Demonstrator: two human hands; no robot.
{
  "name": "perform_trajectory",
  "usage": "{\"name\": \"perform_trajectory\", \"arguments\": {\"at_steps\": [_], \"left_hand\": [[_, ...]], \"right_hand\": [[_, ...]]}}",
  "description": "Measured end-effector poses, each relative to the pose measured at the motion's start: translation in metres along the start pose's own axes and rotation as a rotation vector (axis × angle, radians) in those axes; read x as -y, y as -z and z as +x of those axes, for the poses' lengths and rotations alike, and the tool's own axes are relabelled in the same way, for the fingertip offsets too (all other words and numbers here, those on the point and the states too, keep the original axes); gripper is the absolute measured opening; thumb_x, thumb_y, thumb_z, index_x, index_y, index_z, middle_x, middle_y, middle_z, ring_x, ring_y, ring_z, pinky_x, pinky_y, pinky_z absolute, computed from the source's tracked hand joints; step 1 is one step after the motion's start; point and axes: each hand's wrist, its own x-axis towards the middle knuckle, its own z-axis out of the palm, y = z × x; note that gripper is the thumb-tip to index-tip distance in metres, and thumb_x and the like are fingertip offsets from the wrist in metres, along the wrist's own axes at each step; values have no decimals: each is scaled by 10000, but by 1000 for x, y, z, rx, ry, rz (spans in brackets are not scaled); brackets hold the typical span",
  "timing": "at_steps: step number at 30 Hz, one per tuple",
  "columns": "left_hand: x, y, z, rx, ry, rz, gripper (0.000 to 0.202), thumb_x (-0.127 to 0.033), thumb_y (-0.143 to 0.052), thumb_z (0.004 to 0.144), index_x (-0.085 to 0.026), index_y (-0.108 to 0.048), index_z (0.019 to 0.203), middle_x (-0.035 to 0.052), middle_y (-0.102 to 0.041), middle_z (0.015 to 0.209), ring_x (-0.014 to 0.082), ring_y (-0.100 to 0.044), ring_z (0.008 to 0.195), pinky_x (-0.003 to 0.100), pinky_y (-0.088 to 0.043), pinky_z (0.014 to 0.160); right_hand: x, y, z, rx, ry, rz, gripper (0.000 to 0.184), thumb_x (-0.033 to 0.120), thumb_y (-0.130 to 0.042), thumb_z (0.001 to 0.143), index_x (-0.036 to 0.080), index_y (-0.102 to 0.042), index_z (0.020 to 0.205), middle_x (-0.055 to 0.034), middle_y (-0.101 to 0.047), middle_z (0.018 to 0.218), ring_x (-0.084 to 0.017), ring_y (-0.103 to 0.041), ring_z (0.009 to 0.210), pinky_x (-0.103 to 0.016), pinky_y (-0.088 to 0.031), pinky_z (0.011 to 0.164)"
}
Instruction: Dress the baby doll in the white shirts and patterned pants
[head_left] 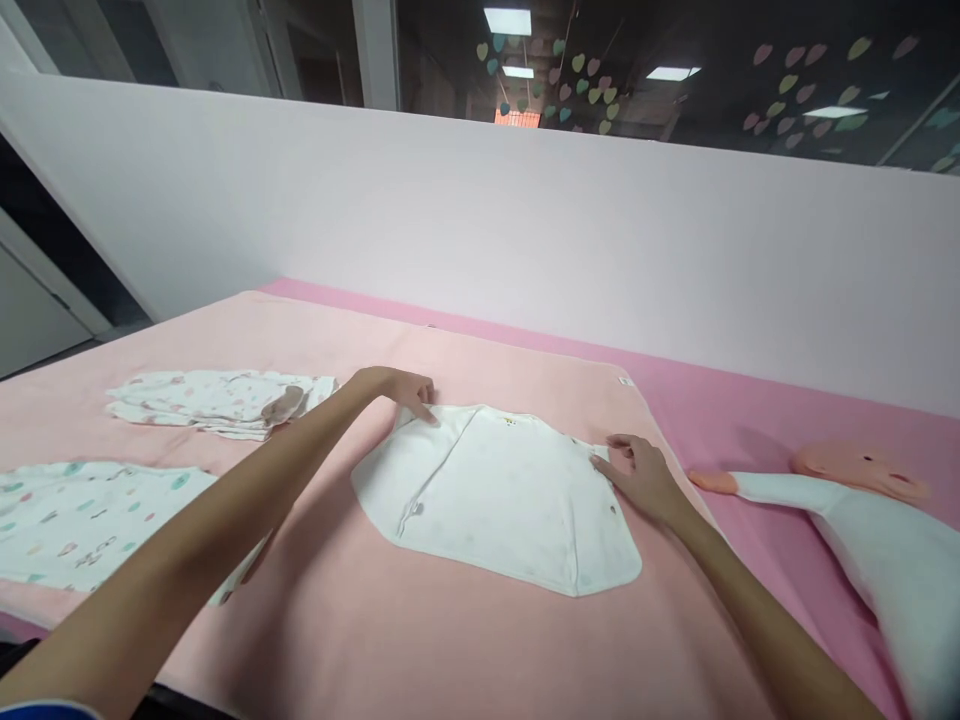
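A white baby garment with snap fasteners and a small print at its top edge lies flat on the peach-pink mat. My left hand is at its upper left corner, fingers bent, the thumb side pressed to the cloth. At the upper right corner, the thumb and fingers of my right hand close around the fabric edge. Parts of both grips are hidden by the fingers.
To the left lie a folded printed cloth stack and a white cloth with coloured prints, partly behind my left forearm. A baby doll in white lies at right on the pink surface. A white partition rises behind.
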Motion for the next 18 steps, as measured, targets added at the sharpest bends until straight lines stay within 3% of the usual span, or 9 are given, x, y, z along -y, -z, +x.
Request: {"name": "perform_trajectory", "arguments": {"at_steps": [3, 5, 8, 11, 14, 18], "left_hand": [[15, -3, -5, 62, -21, -2, 658, -701, -783, 602, -235, -711, 1060, 108, -723, 1228, 298, -667, 1009, 350, -498, 872], [19, -6, -7, 45, -39, -40, 613, -701, -764, 621, -235, -696, 1014, 95, -712, 1186, 294, -652, 997, 356, -494, 867], [21, -5, -9, 71, -53, -86, 534, -712, -742, 657, -240, -640, 885, 55, -694, 1016, 265, -631, 868, 363, -490, 808], [24, 2, -10, 102, -90, -104, 522, -715, -740, 679, -234, -606, 830, 44, -672, 943, 244, -612, 798, 353, -484, 765], [27, 8, -4, 53, -81, -125, 546, -732, -719, 699, -235, -654, 916, 59, -707, 1009, 262, -646, 888, 341, -507, 792], [27, 14, 21, -33, -25, -147, 600, -701, -709, 736, -213, -668, 1082, 99, -727, 1167, 285, -683, 1019, 327, -534, 846]], "right_hand": [[-1, 13, 31, 250, -98, -7, 610, 725, -666, 832, 224, -650, 1180, -103, -693, 1140, -267, -657, 981, -382, -521, 835], [3, 22, 42, 390, -120, -27, 599, 760, -690, 787, 228, -679, 1060, -74, -707, 1002, -246, -651, 848, -350, -501, 733], [13, 32, 49, 457, -92, 9, 580, 766, -731, 739, 223, -677, 936, -59, -702, 925, -235, -631, 801, -328, -477, 691], [20, 38, 53, 522, -64, 150, 514, 736, -669, 826, 237, -650, 947, -32, -691, 888, -220, -629, 807, -316, -478, 714], [19, 39, 62, 487, -102, 210, 478, 706, -635, 874, 244, -623, 997, -17, -681, 847, -210, -627, 775, -318, -480, 716], [9, 28, 87, 308, -159, 181, 474, 645, -664, 864, 232, -605, 1090, -51, -719, 945, -235, -671, 842, -342, -503, 754]]}}
